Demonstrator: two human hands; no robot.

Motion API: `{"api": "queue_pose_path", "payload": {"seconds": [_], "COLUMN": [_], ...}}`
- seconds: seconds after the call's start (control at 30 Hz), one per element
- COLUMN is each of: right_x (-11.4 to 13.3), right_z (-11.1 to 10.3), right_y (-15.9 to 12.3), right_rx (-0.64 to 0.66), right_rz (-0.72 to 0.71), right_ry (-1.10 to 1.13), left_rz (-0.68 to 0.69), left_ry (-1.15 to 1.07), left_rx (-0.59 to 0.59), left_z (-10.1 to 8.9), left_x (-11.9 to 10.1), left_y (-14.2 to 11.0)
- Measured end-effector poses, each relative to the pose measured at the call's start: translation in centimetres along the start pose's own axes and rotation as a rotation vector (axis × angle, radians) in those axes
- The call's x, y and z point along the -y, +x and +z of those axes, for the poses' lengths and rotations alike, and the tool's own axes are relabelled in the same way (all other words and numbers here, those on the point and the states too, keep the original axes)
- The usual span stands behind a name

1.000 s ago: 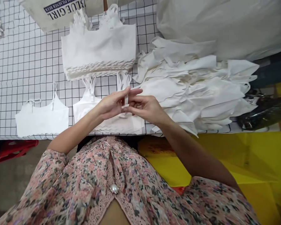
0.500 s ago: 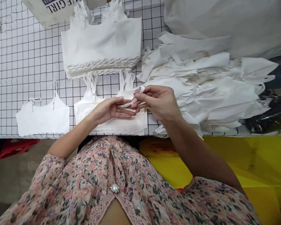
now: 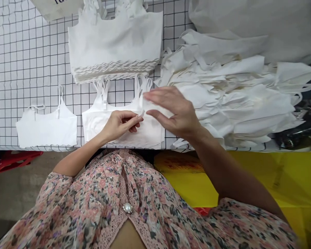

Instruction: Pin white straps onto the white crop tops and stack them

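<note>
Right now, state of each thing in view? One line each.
left hand: shut, pinching a white strap
right hand: open, fingers spread, over the middle top
middle top: lying flat
stacked tops: neat pile, scalloped hems aligned
left top: single, lying flat
loose tops: messy heap

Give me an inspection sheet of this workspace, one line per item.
Surface: white table cover with black grid lines.
Job's things: stack of white scalloped tops; loose pile of white tops; flat single top; flat top under the hands.
Grips: left hand pinches a small white strap; right hand open over the flat top.
Clutter: printed carton corner; white sack; dark glossy bag.
Cables: nothing seen.
Surroundings: yellow sheet; red plastic object.
</note>
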State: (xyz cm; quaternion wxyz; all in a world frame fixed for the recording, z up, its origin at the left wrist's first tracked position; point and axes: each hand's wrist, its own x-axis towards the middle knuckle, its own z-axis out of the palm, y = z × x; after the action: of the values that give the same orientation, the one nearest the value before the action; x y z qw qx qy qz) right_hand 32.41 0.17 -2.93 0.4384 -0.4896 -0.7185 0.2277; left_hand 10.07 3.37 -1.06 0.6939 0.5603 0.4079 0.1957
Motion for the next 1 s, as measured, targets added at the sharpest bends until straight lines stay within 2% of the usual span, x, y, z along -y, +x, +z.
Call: {"api": "queue_pose_path", "payload": {"seconds": [0.03,0.1,0.23,0.4,0.5,0.6,0.83,1.0], "right_x": [0.1,0.1,0.2,0.1,-0.4,-1.0,-2.2,-2.2], "right_z": [0.1,0.1,-0.3,-1.1,-0.8,-0.3,0.8,1.6], "right_y": [0.1,0.4,1.2,1.6,1.4,1.2,1.3,1.1], "right_rx": [0.060,0.118,0.076,-0.034,-0.044,-0.010,0.097,0.179], "right_rz": [-0.077,-0.129,-0.045,0.098,0.162,0.184,0.163,0.130], "right_ry": [0.009,0.013,-0.006,0.093,0.127,0.135,0.061,0.048], "left_rz": [0.047,0.126,0.216,0.403,0.374,0.322,0.280,0.304], "left_ry": [0.066,0.192,0.344,0.698,0.857,0.892,0.867,0.862], "left_rx": [0.008,0.016,0.029,-0.174,-0.195,-0.209,-0.229,-0.231], "left_z": [0.1,0.2,-0.2,-1.6,-1.9,-1.6,-1.0,-0.7], "left_x": [-0.3,-1.1,-1.6,1.3,3.5,4.8,5.3,5.6], "left_y": [0.0,0.0,0.5,2.1,2.9,3.2,3.2,3.0]}}
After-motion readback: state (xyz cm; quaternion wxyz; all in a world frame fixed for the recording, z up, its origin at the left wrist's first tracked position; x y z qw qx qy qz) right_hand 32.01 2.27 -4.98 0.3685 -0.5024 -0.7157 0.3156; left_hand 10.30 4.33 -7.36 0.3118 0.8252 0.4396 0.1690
